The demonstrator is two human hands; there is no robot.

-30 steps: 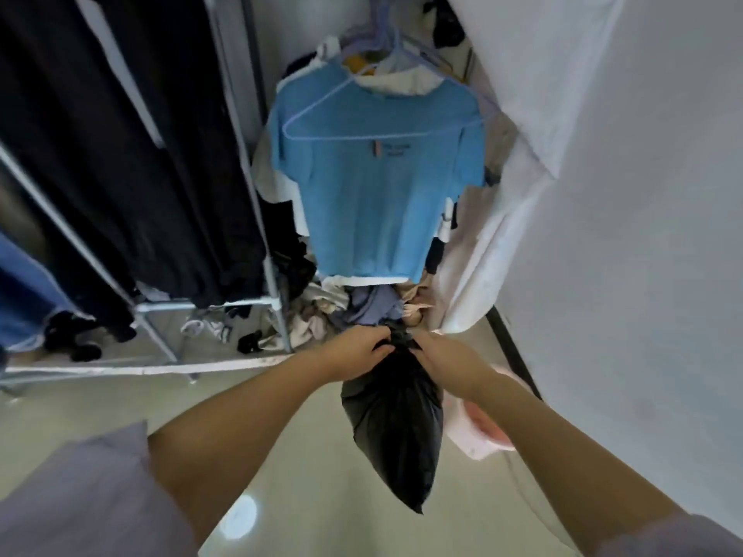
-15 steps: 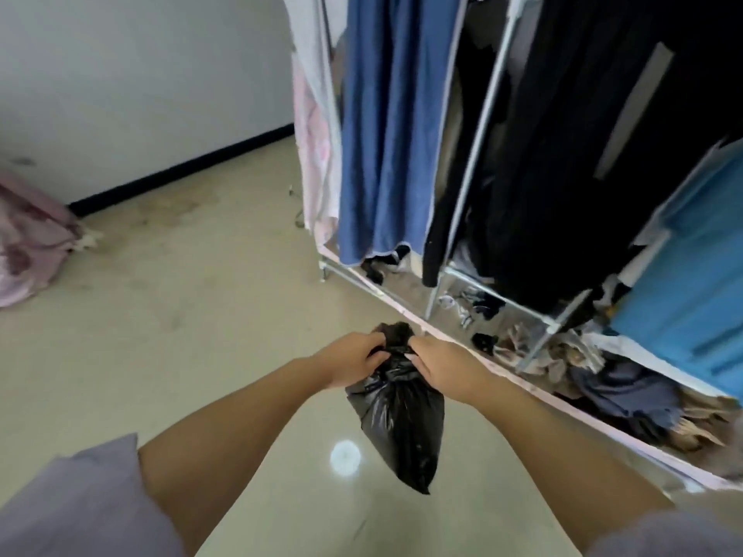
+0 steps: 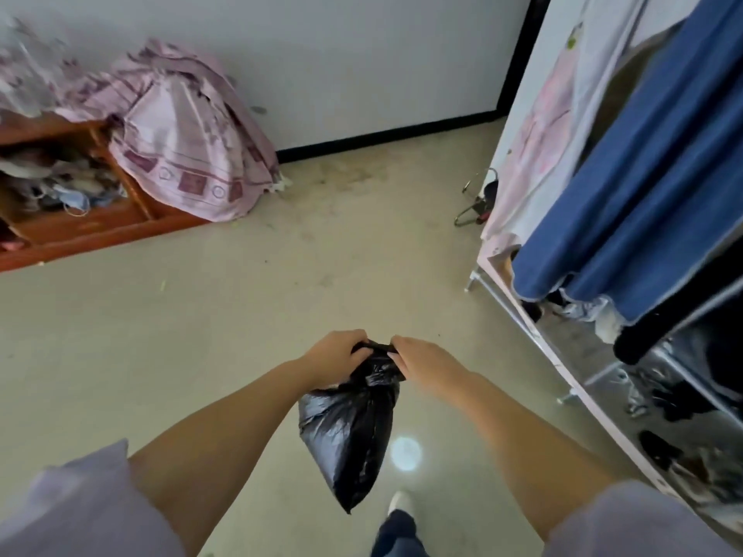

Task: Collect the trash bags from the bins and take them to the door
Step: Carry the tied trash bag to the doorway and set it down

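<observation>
Right now both hands are gripping the gathered neck of a black trash bag (image 3: 352, 428), which is hanging clear of the pale floor (image 3: 249, 315) in front of the person. The left hand (image 3: 335, 357) is curling its fingers round the left side of the bunched plastic, and the right hand (image 3: 426, 361) is pinching the right side, so a short twisted strip of bag is stretching between them. Below the hands the bag is sagging into a full, creased pouch that is tapering to a point just above a white shoe (image 3: 400, 502) and a dark trouser leg (image 3: 398, 534). A round spot of light (image 3: 405, 454) is shining on the floor just beside the bag. To the right a clothes rack (image 3: 518, 311) is carrying a blue garment (image 3: 643, 203) and a pale pink cover (image 3: 534, 146), with dark items lying on its lower shelf. At far left a pink patterned cloth (image 3: 189, 134) is draping over a wooden shelf unit (image 3: 92, 235) that is holding cluttered items, against a white wall (image 3: 362, 54) with a black skirting.
</observation>
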